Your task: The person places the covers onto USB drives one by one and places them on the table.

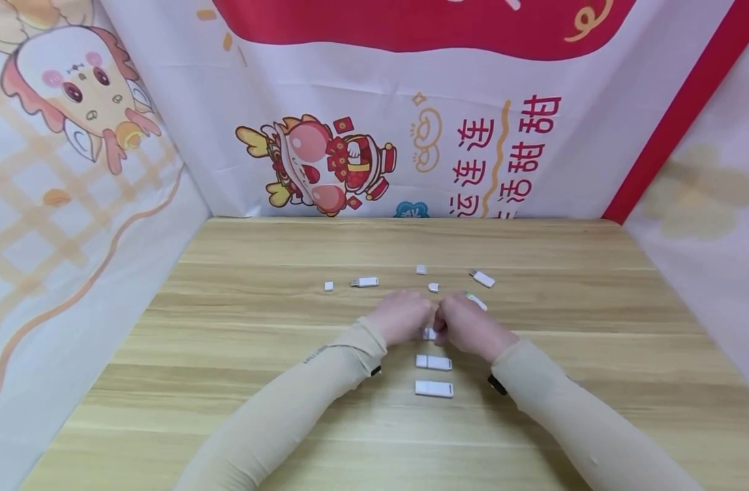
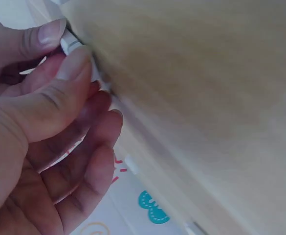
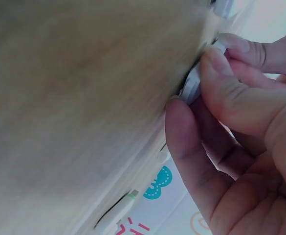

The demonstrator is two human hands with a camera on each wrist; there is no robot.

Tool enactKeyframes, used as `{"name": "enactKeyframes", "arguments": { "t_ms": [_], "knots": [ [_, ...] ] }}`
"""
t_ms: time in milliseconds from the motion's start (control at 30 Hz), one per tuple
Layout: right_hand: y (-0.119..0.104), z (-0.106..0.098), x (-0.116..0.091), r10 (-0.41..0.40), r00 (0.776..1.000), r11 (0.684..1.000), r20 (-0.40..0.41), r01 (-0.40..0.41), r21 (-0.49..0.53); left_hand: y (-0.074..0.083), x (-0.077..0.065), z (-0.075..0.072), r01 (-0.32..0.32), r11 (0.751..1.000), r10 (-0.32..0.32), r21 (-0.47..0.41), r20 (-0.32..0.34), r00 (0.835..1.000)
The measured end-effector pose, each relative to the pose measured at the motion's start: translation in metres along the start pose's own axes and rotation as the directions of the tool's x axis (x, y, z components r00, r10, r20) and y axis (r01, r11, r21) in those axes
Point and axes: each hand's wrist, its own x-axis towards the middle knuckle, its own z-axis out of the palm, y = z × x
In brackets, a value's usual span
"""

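Over the middle of the table, both hands work on one white USB flash drive (image 1: pixel 430 334), low over the wood. My left hand (image 1: pixel 405 316) pinches its left end between thumb and finger. The other end is pinched by my right hand (image 1: pixel 471 325), and in the right wrist view the drive's body (image 3: pixel 193 84) shows between thumb and fingertip. A thin seam crosses the drive (image 2: pixel 72 43) in the left wrist view. The two thumbs are close together, hiding much of it. Nearer me lie a capped flash drive (image 1: pixel 434 363) and another flash drive (image 1: pixel 434 389), in line.
Beyond the hands lie uncapped flash drives: one on the left (image 1: pixel 367 281), one on the right (image 1: pixel 484 279), and one by the right hand (image 1: pixel 477 302), partly hidden. Small white caps (image 1: pixel 328 286) are scattered near them. Printed cloth walls (image 1: pixel 362 88) enclose the wooden table (image 1: pixel 276 249).
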Motion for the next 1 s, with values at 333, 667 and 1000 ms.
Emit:
{"name": "enactKeyframes", "arguments": {
  "t_ms": [333, 667, 1000],
  "knots": [
    [0.005, -0.011, -0.012, -0.007, 0.999, 1.0, 0.032, 0.008, -0.017, -0.015, -0.002, 0.001, 0.048, 0.982, -0.032, -0.184, 0.092, 0.995],
    [0.03, -0.056, -0.024, -0.029, 0.991, 0.995, -0.134, 0.016, -0.103, -0.028, 0.001, -0.026, 0.12, 0.976, -0.11, -0.181, 0.065, 0.992],
    [0.047, -0.069, -0.027, 0.059, 0.987, 0.991, -0.148, -0.075, -0.108, -0.043, 0.027, -0.035, 0.173, 0.967, -0.158, -0.187, 0.094, 0.983]
  ]
}}
